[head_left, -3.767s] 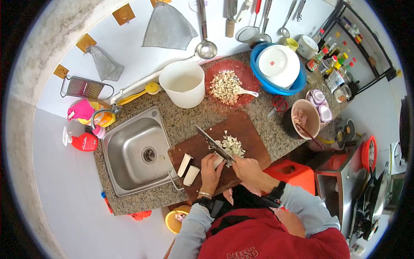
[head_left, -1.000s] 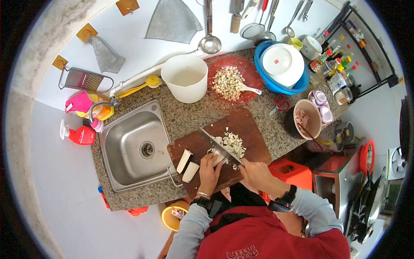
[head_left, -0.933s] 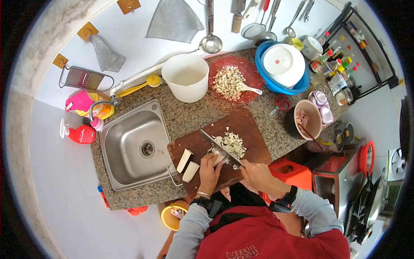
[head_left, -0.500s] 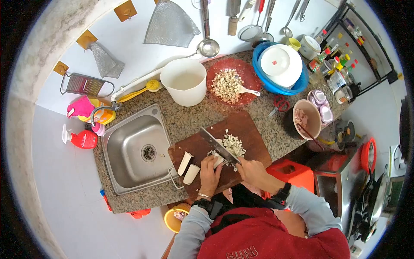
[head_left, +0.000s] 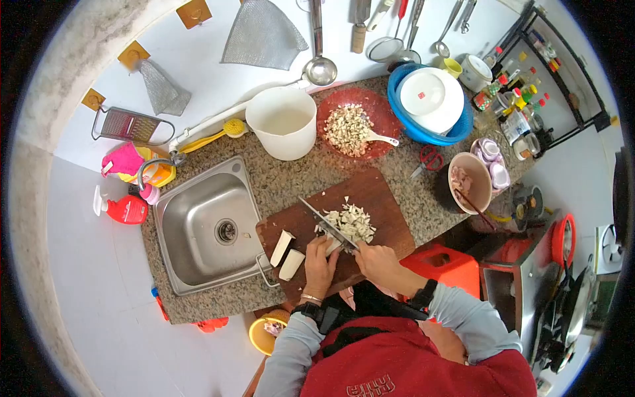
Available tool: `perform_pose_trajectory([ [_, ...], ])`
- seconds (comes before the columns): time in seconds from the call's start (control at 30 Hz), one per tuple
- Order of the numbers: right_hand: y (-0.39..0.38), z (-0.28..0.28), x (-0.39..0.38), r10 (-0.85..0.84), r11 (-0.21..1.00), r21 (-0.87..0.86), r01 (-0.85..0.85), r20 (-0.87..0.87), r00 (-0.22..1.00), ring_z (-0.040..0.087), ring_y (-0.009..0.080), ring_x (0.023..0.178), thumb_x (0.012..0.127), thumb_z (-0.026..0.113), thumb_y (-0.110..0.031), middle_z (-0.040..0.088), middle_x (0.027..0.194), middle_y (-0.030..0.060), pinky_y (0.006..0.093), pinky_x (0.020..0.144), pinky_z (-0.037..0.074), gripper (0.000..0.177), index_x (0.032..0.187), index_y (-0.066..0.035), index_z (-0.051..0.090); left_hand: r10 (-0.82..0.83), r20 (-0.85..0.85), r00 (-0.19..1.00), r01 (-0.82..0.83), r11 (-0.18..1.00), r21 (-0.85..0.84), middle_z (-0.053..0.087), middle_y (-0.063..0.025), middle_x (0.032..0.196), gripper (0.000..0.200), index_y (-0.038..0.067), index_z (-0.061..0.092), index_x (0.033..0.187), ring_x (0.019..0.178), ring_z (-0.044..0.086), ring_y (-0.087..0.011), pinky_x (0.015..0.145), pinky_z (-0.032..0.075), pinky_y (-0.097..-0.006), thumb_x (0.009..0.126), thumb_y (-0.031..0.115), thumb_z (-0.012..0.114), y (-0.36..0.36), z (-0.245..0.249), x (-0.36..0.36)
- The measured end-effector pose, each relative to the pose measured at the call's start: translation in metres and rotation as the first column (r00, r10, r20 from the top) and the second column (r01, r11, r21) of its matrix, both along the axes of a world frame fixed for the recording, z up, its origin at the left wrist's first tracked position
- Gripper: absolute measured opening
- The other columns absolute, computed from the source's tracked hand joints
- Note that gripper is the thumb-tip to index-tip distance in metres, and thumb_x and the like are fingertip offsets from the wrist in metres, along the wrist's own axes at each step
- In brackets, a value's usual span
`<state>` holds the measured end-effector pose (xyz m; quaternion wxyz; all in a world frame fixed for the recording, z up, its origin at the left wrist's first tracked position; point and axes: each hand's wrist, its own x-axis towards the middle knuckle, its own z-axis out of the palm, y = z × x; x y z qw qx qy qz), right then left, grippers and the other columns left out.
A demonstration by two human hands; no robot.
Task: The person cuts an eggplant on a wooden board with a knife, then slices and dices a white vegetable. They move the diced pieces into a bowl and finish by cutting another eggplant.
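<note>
My right hand (head_left: 381, 266) grips the handle of a kitchen knife (head_left: 325, 220), its blade slanting up and left across the wooden cutting board (head_left: 377, 192). Curled fingers of my left hand (head_left: 319, 270) press on a pale vegetable piece (head_left: 333, 245) against the blade; the fingers partly hide it. Beyond the blade lies a heap of chopped white bits (head_left: 352, 222). Left of my left hand, two larger white chunks (head_left: 292, 265) rest on the board, which overlaps the sink's right edge.
A steel sink (head_left: 178, 255) is on the left. Behind the board stand a white bucket (head_left: 282, 132), a red basket (head_left: 385, 112) with diced food and a spoon, and blue basins (head_left: 403, 129). Red scissors (head_left: 431, 157) and a bowl of meat (head_left: 486, 173) are to the right.
The knife and my right hand have shifted left, toward my left hand. My left fingers have moved slightly left along with the pale piece.
</note>
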<state>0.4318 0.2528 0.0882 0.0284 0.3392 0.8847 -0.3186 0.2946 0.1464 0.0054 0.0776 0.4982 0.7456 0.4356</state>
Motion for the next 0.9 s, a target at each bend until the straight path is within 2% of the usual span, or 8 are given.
perform_pose_trajectory([
  [0.17,0.006,-0.002,0.004,-0.074,0.996,0.037,0.076,-0.05,0.996,0.063,0.0429,0.062,0.093,0.049,-0.023,0.063,0.067,0.0227,0.0535,0.056,0.05,0.024,0.098,0.0,0.052,-0.003,0.002,1.0,0.003,1.0,0.02,0.055,-0.0168,0.113,0.033,0.002,0.058,0.108,0.105,0.056,-0.0357,0.087,0.049,-0.041,0.079,0.007,0.072,-0.001,-0.003,0.0],
  [0.37,-0.001,0.028,0.025,0.016,1.0,0.012,-0.017,0.02,1.0,0.062,0.0432,0.061,0.093,0.049,-0.023,0.063,0.067,0.0227,0.0538,0.054,0.049,0.024,0.1,0.0,0.052,-0.008,0.03,1.0,0.008,1.0,0.009,0.055,-0.0172,0.113,0.031,0.001,0.058,0.108,0.105,0.055,-0.0358,0.089,0.047,-0.0415,0.08,0.006,0.07,-0.002,0.0,0.0],
  [0.7,-0.011,0.018,0.013,0.016,0.999,0.031,-0.018,0.046,0.999,0.062,0.0426,0.06,0.093,0.05,-0.022,0.062,0.066,0.0224,0.053,0.053,0.048,0.022,0.094,0.0,0.051,0.004,0.007,1.0,-0.004,1.0,-0.001,0.056,-0.0167,0.113,0.033,0.001,0.058,0.107,0.104,0.056,-0.0357,0.084,0.05,-0.0409,0.078,0.006,0.073,-0.002,-0.001,0.0],
  [0.77,-0.007,0.01,0.001,0.034,0.999,0.042,-0.033,-0.021,0.999,0.063,0.0413,0.06,0.09,0.051,-0.018,0.063,0.066,0.0217,0.0515,0.053,0.05,0.018,0.095,-0.001,0.052,-0.008,-0.011,1.0,0.008,1.0,0.014,0.055,-0.0166,0.114,0.034,0.001,0.057,0.108,0.104,0.056,-0.0358,0.085,0.05,-0.0411,0.078,0.006,0.072,0.0,-0.001,0.0],
  [0.9,-0.001,-0.002,-0.007,0.016,0.999,0.043,-0.015,-0.033,0.999,0.063,0.0417,0.062,0.091,0.05,-0.02,0.063,0.068,0.0228,0.0523,0.054,0.05,0.02,0.096,-0.001,0.053,-0.02,-0.03,0.999,0.021,1.0,0.02,0.055,-0.0172,0.115,0.035,0.002,0.057,0.11,0.106,0.056,-0.0361,0.086,0.05,-0.0415,0.079,0.005,0.072,-0.002,-0.002,0.0],
])
